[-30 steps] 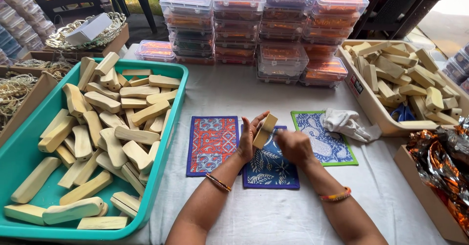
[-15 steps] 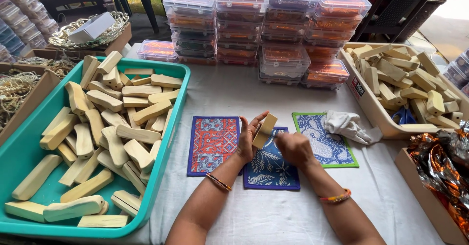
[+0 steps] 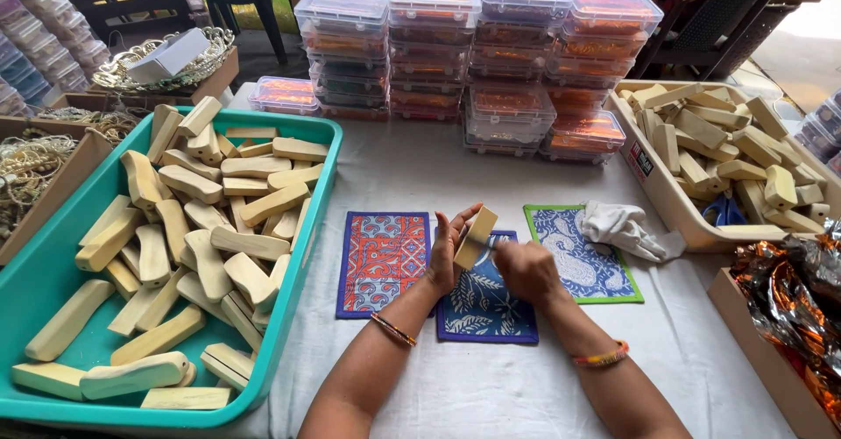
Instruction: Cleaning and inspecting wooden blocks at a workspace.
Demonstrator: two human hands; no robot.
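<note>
Head view: at the centre of the frame a person's left hand (image 3: 444,253) holds a small wooden block (image 3: 475,237) upright and tilted, fingers (image 3: 457,224) pressed together behind it and the thumb against its near face. The right hand (image 3: 524,268) is closed beside it, fingers curled tight around a thin tool whose tip touches the block; the tool itself is too small to make out. Both hands hover just above a dark blue mat (image 3: 486,303) on the white-clothed worktop (image 3: 491,386). A red-and-blue mat (image 3: 383,262) lies just left of it, and a green-edged blue mat (image 3: 585,259) just right, with a crumpled white cloth (image 3: 626,229) resting on that mat's upper right corner. A bangle circles each wrist.

The left of the frame is filled by a teal tray (image 3: 44,272) heaped with wooden blocks (image 3: 210,220). At right, a beige crate (image 3: 666,198) holds more blocks. Stacks of clear lidded boxes (image 3: 477,53) with orange contents stand along the top centre, well apart from the hands. Crinkled foil wrap (image 3: 793,290) shows at the lower right edge. At upper left a basket (image 3: 166,62) carries a white box, with dark chairs behind.
</note>
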